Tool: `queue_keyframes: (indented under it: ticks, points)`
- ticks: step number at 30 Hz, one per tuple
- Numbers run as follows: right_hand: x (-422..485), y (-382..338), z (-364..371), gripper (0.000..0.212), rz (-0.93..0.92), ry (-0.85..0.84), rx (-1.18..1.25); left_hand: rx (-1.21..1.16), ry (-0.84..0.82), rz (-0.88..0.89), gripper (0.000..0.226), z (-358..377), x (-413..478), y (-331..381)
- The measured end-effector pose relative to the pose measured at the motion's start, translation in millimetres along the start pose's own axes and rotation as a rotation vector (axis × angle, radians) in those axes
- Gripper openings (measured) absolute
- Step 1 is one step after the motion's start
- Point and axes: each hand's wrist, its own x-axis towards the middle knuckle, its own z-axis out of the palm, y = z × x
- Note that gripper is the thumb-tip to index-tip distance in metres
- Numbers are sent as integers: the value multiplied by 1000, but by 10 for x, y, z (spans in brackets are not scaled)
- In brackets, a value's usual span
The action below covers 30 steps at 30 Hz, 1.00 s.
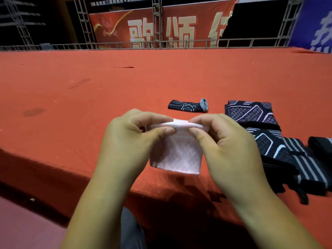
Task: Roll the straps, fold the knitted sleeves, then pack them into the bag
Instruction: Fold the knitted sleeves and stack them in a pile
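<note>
Both the left hand [129,137] and the right hand [228,144] are curled closed on the top edge of a pink knitted sleeve [175,155], pinching it between thumb and fingers, thumbs almost meeting, above the near edge of the red-carpeted stage [89,87]. Behind and to the right lie a small black sleeve [186,105], folded black patterned sleeves [251,112] and striped straps [305,159]. A red banner [161,29] at the back reads 歌颂; its next character is cut off.
</note>
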Motion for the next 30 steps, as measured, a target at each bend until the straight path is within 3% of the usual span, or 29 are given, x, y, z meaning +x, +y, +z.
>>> queue_keyframes:
  ticks: [5,10,14,17,23,30]
  points:
    - [0,40,-4,7,-22,-16,-92,249,22,113,11,28,36,-40]
    - [82,-31,-130,4,59,-46,3,105,-97,48,15,125,128,57]
    - [235,-45,-216,8,125,58,27,-98,-68,-59,10,364,267,163]
    - [431,13,-365,10,152,113,-41,-227,-111,-192,18,561,378,247]
    - [954,370,-809,13,300,90,-220,-190,-185,-222,20,1181,703,419]
    - [1480,957,-1133,20,422,107,-401,24,-293,-142,40,1991,1359,362]
